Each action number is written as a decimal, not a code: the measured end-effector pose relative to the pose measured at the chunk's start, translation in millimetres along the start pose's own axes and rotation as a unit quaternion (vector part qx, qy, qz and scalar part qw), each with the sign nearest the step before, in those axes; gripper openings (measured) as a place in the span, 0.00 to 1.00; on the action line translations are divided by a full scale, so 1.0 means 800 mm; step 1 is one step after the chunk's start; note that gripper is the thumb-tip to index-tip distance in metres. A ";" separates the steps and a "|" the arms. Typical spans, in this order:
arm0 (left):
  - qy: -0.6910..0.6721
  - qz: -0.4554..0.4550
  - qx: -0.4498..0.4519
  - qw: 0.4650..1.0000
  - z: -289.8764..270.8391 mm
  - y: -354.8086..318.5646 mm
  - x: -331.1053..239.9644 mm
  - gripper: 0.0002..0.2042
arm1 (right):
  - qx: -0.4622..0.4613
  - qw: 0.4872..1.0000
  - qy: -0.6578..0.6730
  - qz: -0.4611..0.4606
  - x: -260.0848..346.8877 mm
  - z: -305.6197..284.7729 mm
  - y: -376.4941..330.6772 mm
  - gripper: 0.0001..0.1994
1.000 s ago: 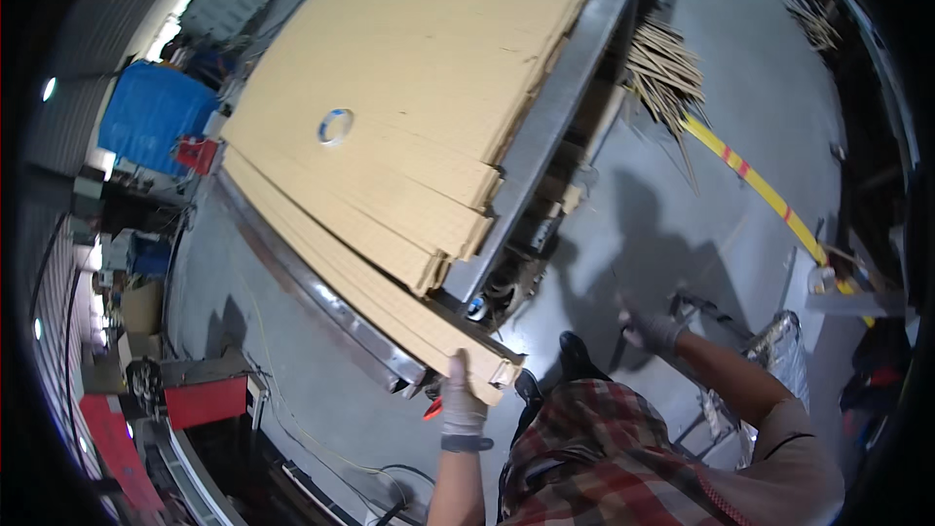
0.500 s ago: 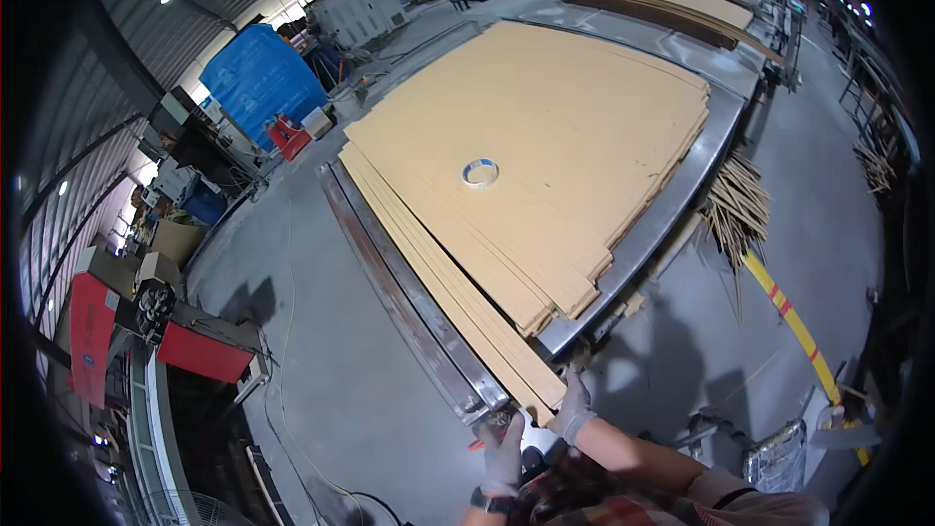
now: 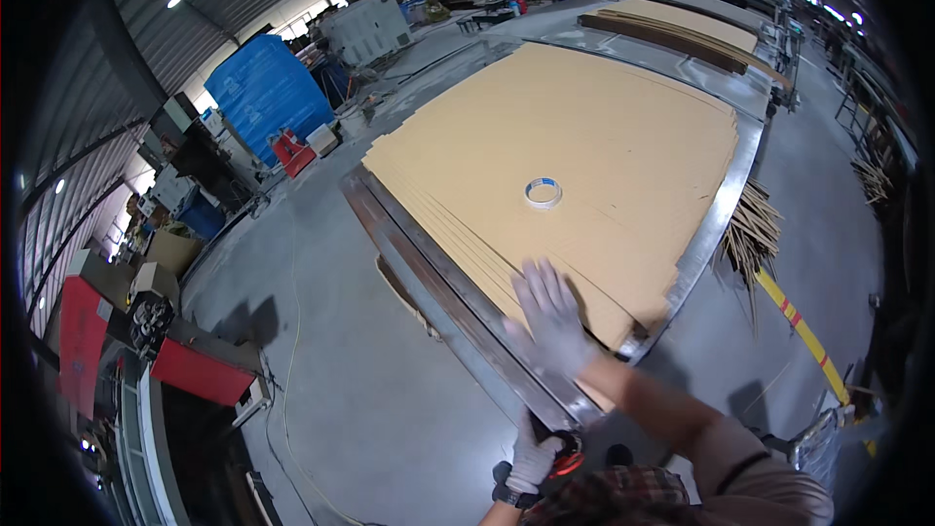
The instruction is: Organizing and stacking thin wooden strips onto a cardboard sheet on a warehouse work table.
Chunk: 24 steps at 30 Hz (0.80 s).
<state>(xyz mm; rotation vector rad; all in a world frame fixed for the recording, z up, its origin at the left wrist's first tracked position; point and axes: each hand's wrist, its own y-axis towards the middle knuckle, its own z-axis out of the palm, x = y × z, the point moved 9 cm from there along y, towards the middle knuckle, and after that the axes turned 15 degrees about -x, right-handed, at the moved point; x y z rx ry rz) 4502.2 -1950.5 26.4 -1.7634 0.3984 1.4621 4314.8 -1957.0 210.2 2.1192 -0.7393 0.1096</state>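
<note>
A large stack of flat tan cardboard sheets (image 3: pixel 584 136) lies on a low metal platform (image 3: pixel 429 282). A roll of tape (image 3: pixel 543 193) sits on top of the stack near its middle. My right hand (image 3: pixel 550 317), in a grey glove, is spread flat with fingers apart on the near corner of the stack. Low in the picture my left hand (image 3: pixel 534 456), also gloved, is closed around a small red and black object near the platform's near corner; I cannot tell what the object is.
Grey concrete floor surrounds the platform. A bundle of thin wooden sticks (image 3: pixel 750 234) lies right of it beside a yellow floor stripe (image 3: pixel 804 336). A blue covered block (image 3: pixel 261 93) and machines stand at the far left, a red machine (image 3: pixel 195 370) at the near left. More stacked sheets (image 3: pixel 682 24) lie beyond.
The view has swung up and closer over the stack. My right hand rose from the platform's corner onto the top sheets and spread flat. The left hand stays low.
</note>
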 end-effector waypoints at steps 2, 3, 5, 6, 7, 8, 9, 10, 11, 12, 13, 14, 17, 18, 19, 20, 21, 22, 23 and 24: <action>-0.025 -0.008 0.114 0.993 -0.009 0.003 0.039 0.43 | 0.003 0.994 -0.113 0.010 -0.054 0.123 0.048 0.35; -0.054 -0.006 0.155 0.986 -0.020 0.000 0.036 0.41 | 0.044 0.987 -0.154 0.014 -0.078 0.179 0.052 0.37; -0.067 -0.019 0.155 0.985 -0.082 -0.033 -0.008 0.31 | 0.150 0.976 -0.152 0.047 -0.086 0.228 0.038 0.37; -0.052 -0.028 0.120 0.991 -0.127 -0.038 -0.039 0.23 | 0.252 0.954 -0.147 0.072 -0.097 0.249 0.025 0.37; -0.087 -0.143 0.091 0.982 -0.189 -0.031 -0.001 0.30 | 0.254 0.953 -0.147 0.074 -0.091 0.250 0.027 0.37; -0.121 -0.182 0.039 0.975 -0.228 -0.030 -0.028 0.30 | 0.271 0.948 -0.146 0.080 -0.095 0.249 0.028 0.38; -0.059 -0.132 0.006 0.989 -0.283 -0.015 -0.032 0.28 | 0.286 0.944 -0.138 0.084 -0.086 0.252 0.032 0.38; -0.055 -0.137 -0.013 0.989 -0.320 -0.002 -0.048 0.26 | 0.285 0.943 -0.145 0.093 -0.082 0.249 0.037 0.38; -0.056 -0.082 -0.026 0.995 -0.381 0.030 -0.011 0.25 | 0.320 0.925 -0.171 0.116 -0.079 0.253 0.041 0.38; -0.053 -0.077 -0.025 0.995 -0.412 0.055 -0.023 0.25 | 0.355 0.902 -0.201 0.141 -0.081 0.259 0.047 0.38; -0.048 -0.072 -0.025 0.996 -0.444 0.082 -0.039 0.24 | 0.390 0.875 -0.218 0.183 -0.075 0.268 0.061 0.39; 0.012 -0.060 -0.030 0.998 -0.471 0.118 -0.056 0.23 | 0.387 0.876 -0.219 0.189 -0.075 0.297 0.080 0.39; 0.145 -0.065 -0.002 0.987 -0.526 0.246 -0.113 0.22 | 0.202 0.941 -0.179 0.202 -0.083 0.377 0.149 0.38; 0.151 -0.065 0.006 0.986 -0.558 0.294 -0.113 0.22 | 0.165 0.954 -0.161 0.194 -0.074 0.419 0.179 0.37; 0.088 -0.143 -0.070 0.983 -0.618 0.348 -0.084 0.30 | 0.126 0.965 -0.142 0.182 -0.070 0.448 0.208 0.36; 0.021 -0.218 -0.149 0.964 -0.675 0.387 -0.047 0.38 | 0.123 0.965 -0.142 0.186 -0.065 0.466 0.226 0.36; 0.033 -0.202 -0.184 0.961 -0.741 0.426 -0.012 0.37 | 0.156 0.960 -0.138 0.185 -0.051 0.481 0.240 0.35; 0.106 -0.150 -0.205 0.961 -0.822 0.444 0.034 0.36 | 0.188 0.956 -0.131 0.183 -0.039 0.503 0.253 0.34; 0.153 -0.128 -0.204 0.958 -0.894 0.439 0.086 0.35 | 0.162 0.961 -0.155 0.162 -0.048 0.498 0.244 0.35; 0.167 -0.109 -0.195 0.960 -0.961 0.422 0.125 0.34 | 0.164 0.959 -0.153 0.172 -0.031 0.488 0.259 0.35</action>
